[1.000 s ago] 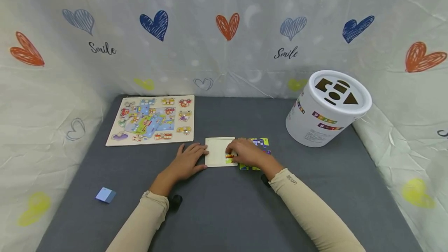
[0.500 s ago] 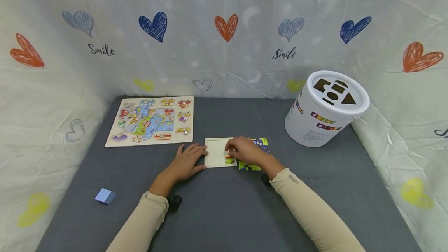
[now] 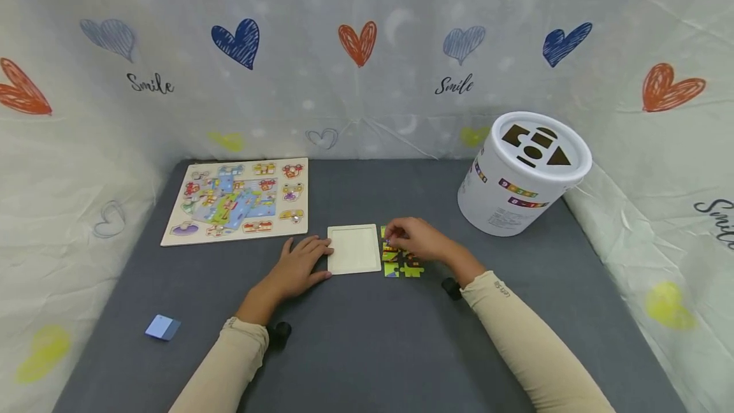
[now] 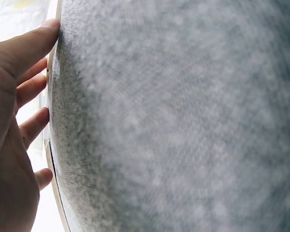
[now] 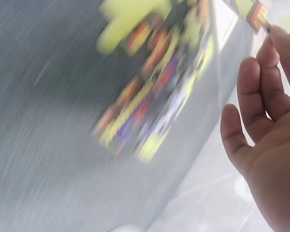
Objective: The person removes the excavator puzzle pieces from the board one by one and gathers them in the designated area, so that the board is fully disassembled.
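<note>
A square, pale wooden puzzle tray (image 3: 353, 248) with a raised rim lies on the table, its inside bare. My left hand (image 3: 298, 263) rests at the tray's left edge, fingers spread; in the left wrist view those fingers (image 4: 34, 89) reach its edge. Just right of the tray, my right hand (image 3: 421, 239) is over a group of colourful jigsaw pieces (image 3: 408, 270), partly hiding them. Between its thumb and index finger it pinches one jigsaw piece (image 5: 246, 9), seen at the top of the right wrist view. Loose pieces below are blurred there.
A wooden vehicle puzzle board (image 3: 172, 238) with a pile of cards on it lies at the back left. A white shape-sorter bucket (image 3: 504, 209) with a slotted lid stands at the back right. Nearer the front left is a small blue block (image 3: 163, 327).
My right hand has lifted the jigsaw piece out of the tray and moved right, over the other pieces. My left hand stays at the tray. The head view has shifted slightly.
</note>
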Action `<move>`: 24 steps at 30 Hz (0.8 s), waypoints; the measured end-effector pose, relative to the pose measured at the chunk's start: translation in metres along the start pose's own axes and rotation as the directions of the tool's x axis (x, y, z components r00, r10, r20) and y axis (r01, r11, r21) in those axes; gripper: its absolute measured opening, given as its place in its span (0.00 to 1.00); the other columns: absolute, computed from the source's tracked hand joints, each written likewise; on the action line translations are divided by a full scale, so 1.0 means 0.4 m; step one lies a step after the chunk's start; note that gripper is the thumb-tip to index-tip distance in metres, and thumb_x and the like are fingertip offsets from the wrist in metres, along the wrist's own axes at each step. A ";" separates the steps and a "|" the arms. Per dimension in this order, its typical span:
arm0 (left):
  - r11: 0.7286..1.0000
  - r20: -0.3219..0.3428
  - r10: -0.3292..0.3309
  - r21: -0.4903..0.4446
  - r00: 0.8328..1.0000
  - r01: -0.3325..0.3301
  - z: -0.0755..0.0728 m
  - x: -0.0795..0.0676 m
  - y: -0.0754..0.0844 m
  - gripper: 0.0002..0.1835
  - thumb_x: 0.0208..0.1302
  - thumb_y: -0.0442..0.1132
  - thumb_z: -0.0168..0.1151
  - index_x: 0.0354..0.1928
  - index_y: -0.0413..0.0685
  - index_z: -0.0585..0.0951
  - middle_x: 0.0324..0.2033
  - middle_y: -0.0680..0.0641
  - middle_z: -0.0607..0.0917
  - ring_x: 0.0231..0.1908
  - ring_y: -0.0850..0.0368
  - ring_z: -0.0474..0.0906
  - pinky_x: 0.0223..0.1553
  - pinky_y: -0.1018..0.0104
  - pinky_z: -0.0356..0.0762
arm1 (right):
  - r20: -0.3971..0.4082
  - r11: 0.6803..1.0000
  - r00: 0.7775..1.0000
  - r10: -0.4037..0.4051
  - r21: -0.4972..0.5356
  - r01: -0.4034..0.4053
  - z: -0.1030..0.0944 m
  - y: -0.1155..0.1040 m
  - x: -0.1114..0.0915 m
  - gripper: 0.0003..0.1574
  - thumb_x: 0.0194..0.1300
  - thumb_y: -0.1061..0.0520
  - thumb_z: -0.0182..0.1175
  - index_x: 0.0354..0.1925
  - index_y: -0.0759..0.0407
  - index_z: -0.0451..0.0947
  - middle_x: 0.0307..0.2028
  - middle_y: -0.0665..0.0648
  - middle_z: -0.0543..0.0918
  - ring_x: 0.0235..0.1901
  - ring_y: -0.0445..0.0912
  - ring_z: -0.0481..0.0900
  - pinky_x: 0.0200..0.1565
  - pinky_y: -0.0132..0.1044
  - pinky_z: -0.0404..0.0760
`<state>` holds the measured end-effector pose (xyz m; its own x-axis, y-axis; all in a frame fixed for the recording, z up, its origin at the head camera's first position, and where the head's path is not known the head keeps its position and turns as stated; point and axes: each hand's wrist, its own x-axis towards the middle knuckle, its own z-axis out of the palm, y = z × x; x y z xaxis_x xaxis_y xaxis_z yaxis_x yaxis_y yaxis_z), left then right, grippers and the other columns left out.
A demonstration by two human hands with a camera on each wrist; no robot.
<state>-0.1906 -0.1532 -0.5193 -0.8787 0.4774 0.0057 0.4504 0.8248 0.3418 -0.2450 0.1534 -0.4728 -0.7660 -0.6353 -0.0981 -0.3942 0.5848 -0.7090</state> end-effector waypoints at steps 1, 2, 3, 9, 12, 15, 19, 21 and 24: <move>1.000 -0.007 -0.003 -0.002 1.000 0.003 -0.002 -0.005 -0.003 0.27 0.63 0.52 0.65 0.62 0.51 0.75 0.69 0.48 0.69 0.71 0.45 0.58 0.65 0.27 0.43 | 0.003 1.000 1.000 0.008 0.015 -0.008 -0.013 0.010 -0.008 0.10 0.71 0.60 0.56 0.48 0.62 0.79 0.39 0.52 0.83 0.39 0.43 0.80 0.40 0.37 0.78; 1.000 -0.014 -0.005 0.002 1.000 0.005 -0.004 -0.010 -0.007 0.27 0.63 0.52 0.65 0.62 0.51 0.75 0.68 0.48 0.69 0.71 0.45 0.58 0.65 0.27 0.43 | 0.008 1.000 1.000 0.017 0.026 -0.018 -0.025 0.021 -0.017 0.10 0.71 0.61 0.56 0.48 0.63 0.79 0.39 0.53 0.83 0.38 0.43 0.80 0.39 0.38 0.78; 1.000 -0.019 -0.009 0.007 1.000 0.009 -0.005 -0.014 -0.011 0.27 0.63 0.52 0.65 0.62 0.51 0.76 0.68 0.47 0.69 0.71 0.45 0.58 0.65 0.27 0.43 | 0.016 0.999 1.000 0.025 0.039 -0.026 -0.037 0.032 -0.025 0.10 0.71 0.61 0.57 0.47 0.63 0.78 0.39 0.53 0.83 0.38 0.43 0.80 0.38 0.37 0.77; 0.999 -0.026 -0.044 0.008 0.999 0.044 -0.016 -0.036 -0.030 0.27 0.63 0.52 0.65 0.62 0.51 0.75 0.69 0.48 0.69 0.71 0.45 0.57 0.65 0.27 0.42 | 0.126 0.994 0.991 0.046 0.097 -0.058 -0.079 0.080 -0.059 0.08 0.69 0.63 0.57 0.44 0.67 0.78 0.37 0.59 0.83 0.37 0.49 0.80 0.38 0.38 0.77; 0.999 -0.024 -0.050 -0.001 0.998 0.050 -0.020 -0.042 -0.033 0.27 0.63 0.52 0.65 0.62 0.51 0.75 0.69 0.47 0.68 0.71 0.44 0.57 0.65 0.27 0.42 | 0.183 0.993 0.981 0.059 0.095 -0.077 -0.083 0.092 -0.064 0.08 0.70 0.63 0.57 0.43 0.68 0.78 0.36 0.59 0.83 0.36 0.51 0.79 0.38 0.38 0.76; 0.999 -0.025 -0.045 0.001 0.999 0.045 -0.023 -0.046 -0.033 0.27 0.63 0.52 0.65 0.62 0.50 0.75 0.69 0.47 0.68 0.71 0.44 0.57 0.65 0.27 0.42 | 0.204 0.992 0.977 0.069 0.085 -0.087 -0.075 0.101 -0.060 0.07 0.69 0.64 0.57 0.43 0.67 0.78 0.36 0.57 0.83 0.36 0.51 0.79 0.39 0.38 0.76; 0.999 -0.023 -0.039 0.009 0.999 0.039 -0.021 -0.040 -0.031 0.27 0.63 0.52 0.65 0.62 0.51 0.75 0.69 0.47 0.68 0.71 0.44 0.57 0.65 0.27 0.43 | 0.177 0.994 0.981 0.084 0.057 -0.096 -0.070 0.105 -0.056 0.06 0.69 0.63 0.58 0.42 0.66 0.79 0.35 0.55 0.82 0.34 0.46 0.77 0.38 0.38 0.76; 0.999 -0.020 -0.038 0.014 0.999 0.038 -0.020 -0.038 -0.030 0.27 0.63 0.52 0.65 0.62 0.51 0.75 0.69 0.47 0.68 0.71 0.44 0.57 0.65 0.26 0.43 | 0.161 0.995 0.984 0.081 0.042 -0.089 -0.071 0.107 -0.056 0.06 0.69 0.63 0.58 0.42 0.65 0.79 0.35 0.55 0.83 0.33 0.44 0.77 0.38 0.38 0.76; 0.999 -0.014 -0.037 0.023 0.999 0.038 -0.020 -0.034 -0.027 0.27 0.63 0.52 0.65 0.62 0.50 0.75 0.69 0.47 0.68 0.71 0.44 0.58 0.65 0.26 0.43 | 0.139 0.997 0.988 0.072 0.026 -0.076 -0.076 0.111 -0.060 0.07 0.68 0.63 0.59 0.42 0.66 0.79 0.34 0.56 0.83 0.33 0.43 0.77 0.38 0.38 0.76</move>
<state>-0.1846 -0.1710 -0.5157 -0.8970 0.4420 0.0059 0.4204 0.8488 0.3206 -0.2595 0.2101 -0.4808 -0.7144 -0.6554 -0.2451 -0.3215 0.6185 -0.7170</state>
